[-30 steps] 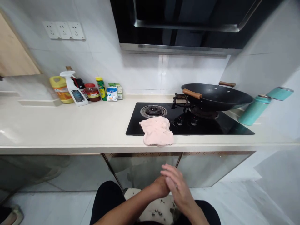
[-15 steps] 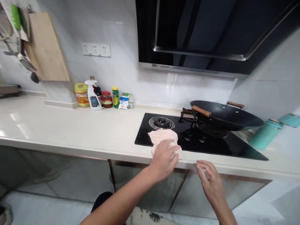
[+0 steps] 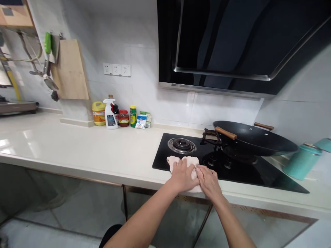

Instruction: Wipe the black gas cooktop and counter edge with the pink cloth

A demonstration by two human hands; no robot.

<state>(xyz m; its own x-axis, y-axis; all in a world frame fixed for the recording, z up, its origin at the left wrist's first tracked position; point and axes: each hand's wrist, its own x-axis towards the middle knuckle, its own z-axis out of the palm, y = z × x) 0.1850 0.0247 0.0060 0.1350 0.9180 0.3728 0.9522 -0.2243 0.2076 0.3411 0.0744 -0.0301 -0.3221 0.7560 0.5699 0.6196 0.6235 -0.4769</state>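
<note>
A pale pink cloth (image 3: 191, 161) lies bunched across the front edge of the black glass cooktop (image 3: 243, 175) and the white counter. My left hand (image 3: 183, 176) presses on it from above, fingers curled into the fabric. Right beside it, my right hand (image 3: 209, 179) grips the cloth's right side, its fingertips meeting the left thumb. Both palms cover much of the cloth. Just behind the hands is the left gas burner (image 3: 182, 145), with control knobs (image 3: 212, 159) to the right.
A black wok (image 3: 254, 137) with wooden handles rests on the right burner. A teal flask (image 3: 302, 161) stands at the far right. Along the wall are a spray bottle (image 3: 110, 115), a yellow jug (image 3: 98, 113) and a red-lidded jar (image 3: 123, 119). The range hood (image 3: 219, 41) hangs above.
My right hand has come from the counter's front edge up to the cloth and taken hold of it. The cloth is more gathered under my hands. The camera view has shifted slightly.
</note>
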